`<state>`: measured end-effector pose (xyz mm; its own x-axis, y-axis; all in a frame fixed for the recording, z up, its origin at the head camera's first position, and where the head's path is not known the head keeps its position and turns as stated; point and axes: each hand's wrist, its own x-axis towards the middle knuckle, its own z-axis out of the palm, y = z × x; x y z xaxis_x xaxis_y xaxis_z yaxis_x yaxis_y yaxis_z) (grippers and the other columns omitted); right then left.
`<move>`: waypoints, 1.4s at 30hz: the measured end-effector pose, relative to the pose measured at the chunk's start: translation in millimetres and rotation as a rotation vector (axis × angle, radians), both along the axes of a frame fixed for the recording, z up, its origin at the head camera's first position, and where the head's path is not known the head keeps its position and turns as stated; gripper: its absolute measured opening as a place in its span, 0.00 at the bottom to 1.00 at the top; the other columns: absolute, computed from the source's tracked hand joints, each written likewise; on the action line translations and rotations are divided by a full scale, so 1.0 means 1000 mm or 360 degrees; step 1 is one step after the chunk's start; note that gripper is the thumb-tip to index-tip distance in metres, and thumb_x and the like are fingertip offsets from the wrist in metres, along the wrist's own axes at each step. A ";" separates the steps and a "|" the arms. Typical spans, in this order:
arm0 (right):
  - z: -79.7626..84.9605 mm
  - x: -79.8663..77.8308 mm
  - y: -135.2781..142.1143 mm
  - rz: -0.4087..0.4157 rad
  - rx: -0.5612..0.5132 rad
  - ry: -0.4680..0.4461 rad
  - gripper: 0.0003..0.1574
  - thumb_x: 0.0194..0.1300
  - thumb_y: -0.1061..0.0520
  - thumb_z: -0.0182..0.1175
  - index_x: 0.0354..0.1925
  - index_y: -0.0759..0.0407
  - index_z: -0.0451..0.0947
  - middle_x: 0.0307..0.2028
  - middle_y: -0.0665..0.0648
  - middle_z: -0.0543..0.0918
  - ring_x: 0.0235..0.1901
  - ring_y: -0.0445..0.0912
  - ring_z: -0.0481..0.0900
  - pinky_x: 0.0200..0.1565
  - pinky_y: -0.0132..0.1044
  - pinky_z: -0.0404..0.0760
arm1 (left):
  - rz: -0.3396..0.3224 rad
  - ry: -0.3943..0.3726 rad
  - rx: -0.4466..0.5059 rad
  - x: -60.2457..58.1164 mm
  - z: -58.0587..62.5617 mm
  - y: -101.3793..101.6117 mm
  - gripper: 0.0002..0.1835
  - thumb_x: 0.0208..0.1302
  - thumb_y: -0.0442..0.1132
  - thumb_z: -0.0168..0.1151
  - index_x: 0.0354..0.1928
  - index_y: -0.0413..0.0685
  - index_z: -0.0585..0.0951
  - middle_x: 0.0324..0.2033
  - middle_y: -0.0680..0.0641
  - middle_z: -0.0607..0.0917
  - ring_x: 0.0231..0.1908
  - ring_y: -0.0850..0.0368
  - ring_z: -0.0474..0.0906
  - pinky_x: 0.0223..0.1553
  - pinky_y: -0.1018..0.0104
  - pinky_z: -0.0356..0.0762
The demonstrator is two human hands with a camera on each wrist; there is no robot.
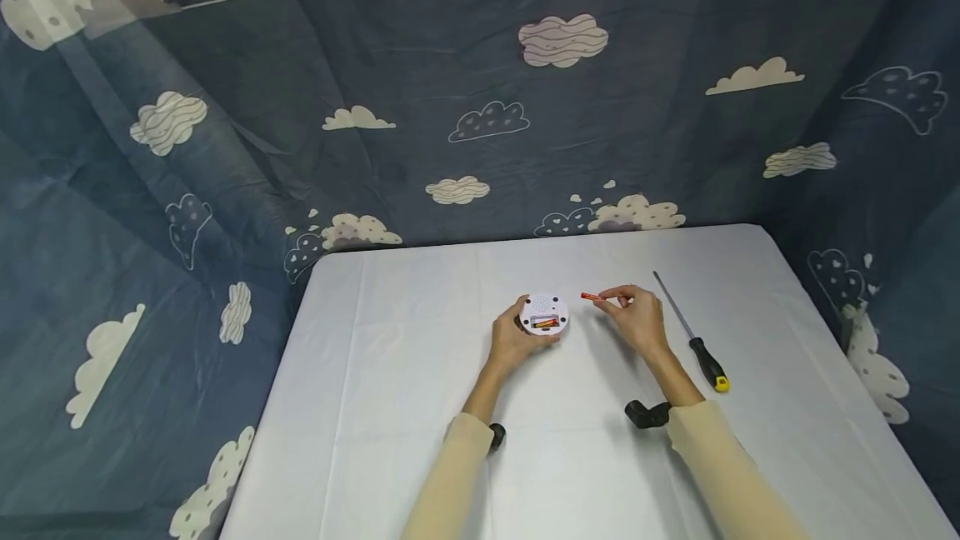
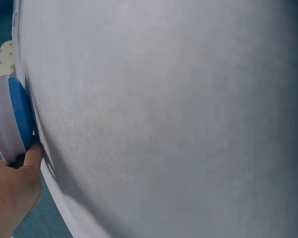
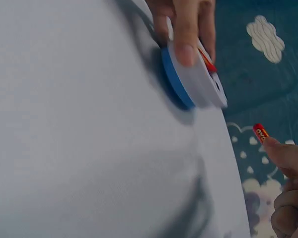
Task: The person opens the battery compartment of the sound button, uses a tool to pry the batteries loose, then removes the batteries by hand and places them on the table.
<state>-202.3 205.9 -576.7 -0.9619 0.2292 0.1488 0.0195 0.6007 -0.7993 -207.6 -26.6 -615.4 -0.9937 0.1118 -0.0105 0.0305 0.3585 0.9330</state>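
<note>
My left hand (image 1: 513, 338) grips a round white device (image 1: 537, 305) with a blue face, seen in the left wrist view as a blue disc (image 2: 21, 113). Its back is turned up, showing small dark feet, a speaker grille and an uncovered battery slot. A red battery (image 1: 545, 322) lies in that slot. To the right of the device, my right hand (image 1: 636, 320) pinches a second red battery (image 1: 591, 297) between thumb and fingertips. In the right wrist view this battery (image 3: 260, 132) sticks out past the thumb, apart from the device (image 3: 198, 82).
A screwdriver (image 1: 706, 358) with a black and yellow handle lies right of my right hand on the white-covered table (image 1: 405, 357). Dark blue cloth (image 1: 420, 23) printed with clouds hangs behind and beside the table. A black wrist mount (image 1: 647, 415) sits at my right sleeve.
</note>
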 end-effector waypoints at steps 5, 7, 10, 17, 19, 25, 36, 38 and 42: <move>0.002 -0.005 0.034 -0.0142 0.0028 0.0005 0.16 0.61 0.54 0.76 0.41 0.65 0.90 0.23 0.51 0.65 0.22 0.43 0.58 0.26 0.34 0.56 | -0.0023 -0.0022 0.0043 0.001 0.001 -0.002 0.54 0.44 0.36 0.86 0.75 0.39 0.68 0.71 0.40 0.76 0.73 0.48 0.70 0.76 0.57 0.68; 0.001 -0.008 0.050 -0.0228 0.0022 -0.0033 0.16 0.62 0.53 0.75 0.42 0.65 0.90 0.23 0.51 0.66 0.24 0.44 0.60 0.26 0.35 0.56 | -0.0021 -0.0030 0.0064 0.002 0.001 -0.003 0.55 0.44 0.36 0.86 0.75 0.39 0.67 0.71 0.39 0.75 0.73 0.47 0.71 0.76 0.58 0.68; -0.003 -0.011 0.077 -0.0382 0.0020 -0.0108 0.18 0.65 0.52 0.73 0.44 0.65 0.90 0.22 0.51 0.70 0.22 0.44 0.63 0.24 0.35 0.58 | -0.0010 -0.0032 0.0078 0.002 0.002 -0.005 0.55 0.44 0.36 0.87 0.75 0.38 0.67 0.71 0.39 0.76 0.73 0.47 0.71 0.76 0.57 0.68; -0.019 -0.011 0.130 -0.0739 0.0000 -0.0204 0.21 0.66 0.51 0.71 0.48 0.67 0.89 0.42 0.71 0.86 0.34 0.49 0.72 0.31 0.37 0.62 | -0.0031 -0.0008 0.0066 0.002 0.001 -0.007 0.55 0.44 0.36 0.87 0.75 0.38 0.68 0.70 0.39 0.77 0.71 0.47 0.72 0.75 0.57 0.70; -0.024 -0.010 0.140 -0.0808 0.0011 -0.0213 0.22 0.65 0.51 0.72 0.48 0.68 0.88 0.45 0.73 0.86 0.36 0.53 0.74 0.31 0.37 0.61 | -0.0036 -0.0010 0.0054 0.001 0.000 -0.006 0.55 0.44 0.36 0.87 0.75 0.39 0.68 0.70 0.39 0.77 0.71 0.48 0.73 0.75 0.58 0.70; -0.031 -0.007 0.158 -0.0976 -0.0107 -0.0287 0.25 0.64 0.50 0.72 0.50 0.69 0.87 0.44 0.69 0.87 0.53 0.63 0.78 0.34 0.35 0.60 | -0.0028 -0.0002 0.0048 0.000 0.002 -0.005 0.55 0.44 0.37 0.87 0.75 0.38 0.68 0.71 0.39 0.76 0.72 0.47 0.71 0.76 0.57 0.68; -0.039 -0.001 0.167 -0.1033 -0.0278 -0.0440 0.20 0.64 0.52 0.70 0.44 0.68 0.89 0.18 0.43 0.78 0.62 0.65 0.74 0.60 0.55 0.70 | -0.0035 -0.0022 0.0047 0.000 0.000 -0.002 0.55 0.44 0.37 0.87 0.75 0.38 0.67 0.71 0.39 0.75 0.73 0.47 0.71 0.76 0.57 0.68; -0.042 0.000 0.166 -0.1042 -0.0268 -0.0422 0.19 0.63 0.52 0.70 0.41 0.69 0.89 0.32 0.63 0.86 0.63 0.66 0.72 0.63 0.58 0.67 | -0.0040 -0.0013 0.0048 0.000 0.000 -0.002 0.55 0.43 0.37 0.87 0.75 0.38 0.68 0.71 0.39 0.76 0.73 0.47 0.71 0.76 0.58 0.68; -0.043 0.002 0.163 -0.1027 -0.0212 -0.0396 0.22 0.64 0.52 0.69 0.45 0.70 0.87 0.57 0.72 0.83 0.63 0.67 0.72 0.63 0.60 0.66 | -0.0034 -0.0010 0.0043 -0.001 0.000 -0.002 0.55 0.43 0.36 0.87 0.75 0.39 0.68 0.70 0.39 0.76 0.72 0.48 0.72 0.75 0.58 0.69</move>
<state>-200.5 368.7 -619.5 -0.6293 0.7667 -0.1270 0.5309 0.3048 -0.7907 -208.3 -28.7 -615.7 -0.9910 0.1334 -0.0134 0.0321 0.3327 0.9425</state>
